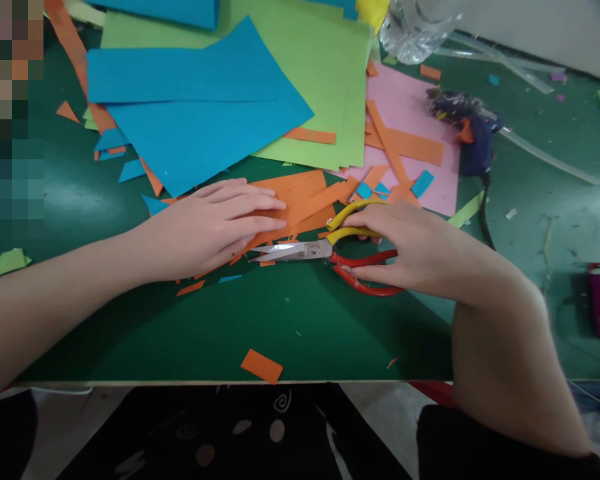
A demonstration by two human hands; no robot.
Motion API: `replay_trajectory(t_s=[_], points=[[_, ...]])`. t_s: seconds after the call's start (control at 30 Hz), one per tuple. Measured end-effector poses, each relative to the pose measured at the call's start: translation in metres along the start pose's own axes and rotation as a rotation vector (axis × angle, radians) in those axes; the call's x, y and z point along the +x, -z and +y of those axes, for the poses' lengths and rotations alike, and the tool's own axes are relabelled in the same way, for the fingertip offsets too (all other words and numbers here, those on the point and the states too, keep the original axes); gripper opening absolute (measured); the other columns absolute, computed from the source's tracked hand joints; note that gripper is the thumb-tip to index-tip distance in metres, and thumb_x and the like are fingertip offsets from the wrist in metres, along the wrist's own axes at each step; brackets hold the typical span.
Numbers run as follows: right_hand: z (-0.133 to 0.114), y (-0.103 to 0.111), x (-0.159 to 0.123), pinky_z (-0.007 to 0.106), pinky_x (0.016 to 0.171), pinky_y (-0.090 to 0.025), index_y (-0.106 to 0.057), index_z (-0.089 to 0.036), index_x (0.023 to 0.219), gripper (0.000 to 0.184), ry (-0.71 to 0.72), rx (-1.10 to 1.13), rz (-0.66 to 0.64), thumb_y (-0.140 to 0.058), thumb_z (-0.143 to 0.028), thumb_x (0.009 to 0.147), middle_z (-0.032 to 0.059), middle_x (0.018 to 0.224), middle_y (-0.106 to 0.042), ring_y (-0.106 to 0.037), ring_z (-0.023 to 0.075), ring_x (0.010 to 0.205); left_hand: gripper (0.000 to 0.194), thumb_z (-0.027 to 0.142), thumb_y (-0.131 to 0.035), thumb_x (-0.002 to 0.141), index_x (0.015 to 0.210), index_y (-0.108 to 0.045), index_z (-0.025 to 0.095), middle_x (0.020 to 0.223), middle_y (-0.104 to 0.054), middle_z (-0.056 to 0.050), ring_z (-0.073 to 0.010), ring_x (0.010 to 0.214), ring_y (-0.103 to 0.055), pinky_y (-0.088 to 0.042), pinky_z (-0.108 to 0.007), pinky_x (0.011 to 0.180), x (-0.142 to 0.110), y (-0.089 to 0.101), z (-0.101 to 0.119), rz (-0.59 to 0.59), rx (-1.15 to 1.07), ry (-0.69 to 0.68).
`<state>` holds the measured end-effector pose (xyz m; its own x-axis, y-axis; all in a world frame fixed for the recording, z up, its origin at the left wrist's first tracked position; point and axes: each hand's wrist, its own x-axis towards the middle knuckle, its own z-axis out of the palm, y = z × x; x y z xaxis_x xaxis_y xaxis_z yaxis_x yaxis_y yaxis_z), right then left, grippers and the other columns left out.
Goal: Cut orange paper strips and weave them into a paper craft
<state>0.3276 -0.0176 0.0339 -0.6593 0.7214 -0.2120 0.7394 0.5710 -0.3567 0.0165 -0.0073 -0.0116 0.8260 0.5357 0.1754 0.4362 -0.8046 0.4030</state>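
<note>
Where the left hand [225, 223] lies palm down at the centre of the frame, its fingers are extended and only slightly spread, pressing on loose orange paper [305, 183]; no pinch shows, and its underside is hidden. Just right of centre, the right hand [410, 247] is half curled through the yellow and red handles of the scissors [325, 250]. Blades point left, slightly parted, tips close to the lower edge of the left hand; contact cannot be told.

Main risk, by judgement: a nick, should the blades close or push left with that hand so near. Second risk: the orange pieces overlap in a loose heap, so a flat press may let one slide, skewing a cut or catching a neighbouring strip.

Farther out, a blue sheet [195, 133] lies over green sheets [325, 73], upper left to upper centre. Its lower corner reaches near the left wrist; a sweep of the forearm could drag it. At lower centre an orange scrap [261, 366] sits by the table [340, 340] edge, easily brushed off.

Upper right: what looks like a glue gun [477, 137], beside and partly over a pink sheet [405, 93]. Heat cannot be told. Its cord [487, 213] runs down towards the right forearm; a snag there could pull it over.
</note>
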Motion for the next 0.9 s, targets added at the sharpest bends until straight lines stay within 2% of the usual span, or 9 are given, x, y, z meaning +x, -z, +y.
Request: replay_trajectory(t_s=[0.37, 0.53, 0.9], points=[[0.001, -0.0009, -0.001, 0.044, 0.087, -0.049, -0.062, -0.026, 0.117, 0.039, 0.013, 0.009, 0.025, -0.065, -0.044, 0.082, 0.0067, 0.115, -0.07, -0.065, 0.0306, 0.103, 0.037, 0.024, -0.036, 0.103, 0.133, -0.055, 0.03, 0.143, -0.054, -0.002, -0.0229, 0.138, -0.044, -0.032, -0.049, 0.119, 0.0006, 0.0006, 0.0008, -0.001, 0.01, 0.006], [0.0015, -0.0009, -0.0005, 0.044, 0.089, -0.048, -0.062, -0.023, 0.118, 0.041, 0.01, 0.006, 0.012, -0.065, -0.043, 0.082, 0.0078, 0.116, -0.07, -0.065, 0.0306, 0.104, 0.036, 0.022, -0.036, 0.103, 0.134, -0.055, 0.025, 0.145, -0.052, -0.005, -0.0237, 0.138, -0.044, -0.031, -0.049, 0.119, -0.0003, -0.0002, 0.0006, -0.001, 0.032, -0.015], [0.0006, -0.0002, -0.0003, 0.044, 0.089, -0.049, -0.062, -0.024, 0.117, 0.04, 0.002, 0.002, 0.01, -0.065, -0.043, 0.082, 0.0077, 0.115, -0.07, -0.064, 0.0307, 0.103, 0.036, 0.022, -0.037, 0.103, 0.134, -0.054, 0.027, 0.145, -0.052, -0.005, -0.0234, 0.138, -0.043, -0.031, -0.049, 0.118, -0.0004, 0.0001, 0.0001, -0.004, 0.02, -0.014]])
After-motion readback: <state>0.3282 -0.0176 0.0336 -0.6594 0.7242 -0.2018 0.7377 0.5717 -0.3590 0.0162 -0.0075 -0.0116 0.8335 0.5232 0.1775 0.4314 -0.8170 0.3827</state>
